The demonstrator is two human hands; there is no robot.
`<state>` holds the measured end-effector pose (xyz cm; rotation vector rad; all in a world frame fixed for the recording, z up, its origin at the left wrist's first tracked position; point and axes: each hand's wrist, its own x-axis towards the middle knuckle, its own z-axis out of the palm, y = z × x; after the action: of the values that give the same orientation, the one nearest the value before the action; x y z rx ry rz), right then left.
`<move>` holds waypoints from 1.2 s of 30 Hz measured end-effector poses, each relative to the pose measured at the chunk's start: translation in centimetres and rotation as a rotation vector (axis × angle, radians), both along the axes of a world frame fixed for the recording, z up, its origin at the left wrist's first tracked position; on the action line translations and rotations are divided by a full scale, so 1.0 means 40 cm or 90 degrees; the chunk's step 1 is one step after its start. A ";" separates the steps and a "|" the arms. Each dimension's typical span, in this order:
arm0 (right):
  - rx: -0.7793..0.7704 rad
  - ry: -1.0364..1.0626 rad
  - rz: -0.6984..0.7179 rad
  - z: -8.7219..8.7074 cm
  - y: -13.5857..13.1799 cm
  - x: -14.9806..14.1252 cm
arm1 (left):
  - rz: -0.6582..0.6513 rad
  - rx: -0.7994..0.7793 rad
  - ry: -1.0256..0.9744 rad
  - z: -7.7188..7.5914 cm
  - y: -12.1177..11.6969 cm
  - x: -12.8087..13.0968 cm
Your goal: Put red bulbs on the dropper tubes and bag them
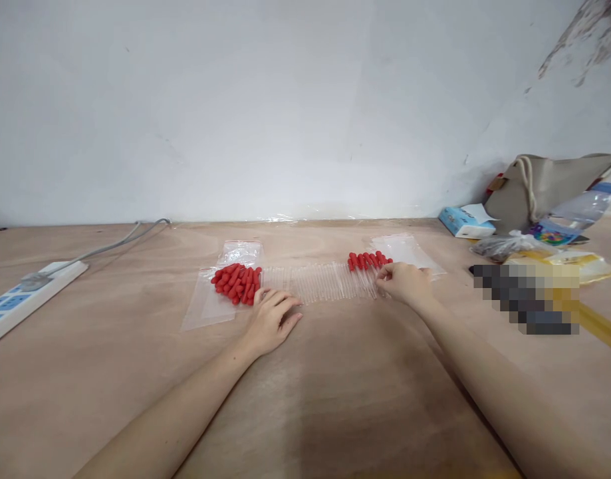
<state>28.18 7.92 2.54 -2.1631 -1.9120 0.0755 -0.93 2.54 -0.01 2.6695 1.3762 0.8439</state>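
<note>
A row of thin clear glass tubes (325,283) lies side by side on the wooden table. At its left end is a pile of red rubber bulbs (235,283), partly on a clear plastic bag (205,309). My left hand (275,322) rests by the pile's right edge and the tubes' lower ends, fingers apart and slightly bent. Several red bulbs (362,261) sit on the tubes at the right end, making droppers. There my right hand (405,283) pinches at a glass tube; the fingers hide part of it.
Another plastic bag (419,253) lies behind my right hand. Farther right are a tissue pack (467,221), a grey bag (549,186), a plastic bottle (574,216) and a yellow packet (579,266). A power strip (36,296) with a grey cable stands at the left.
</note>
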 end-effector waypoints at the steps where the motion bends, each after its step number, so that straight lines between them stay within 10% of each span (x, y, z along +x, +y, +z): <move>1: -0.003 -0.010 0.000 0.000 -0.001 -0.002 | 0.000 0.001 -0.001 0.000 0.000 0.001; 23: -0.114 0.033 -0.076 -0.006 0.006 -0.017 | 0.014 0.015 0.004 -0.002 -0.003 0.001; 36: -0.025 0.281 -0.112 0.051 0.024 0.036 | 0.311 0.162 0.009 0.010 0.051 -0.052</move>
<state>29.61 8.88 4.58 -2.1075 -1.4821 0.5149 -3.02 4.56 0.40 2.5368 2.1018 1.1005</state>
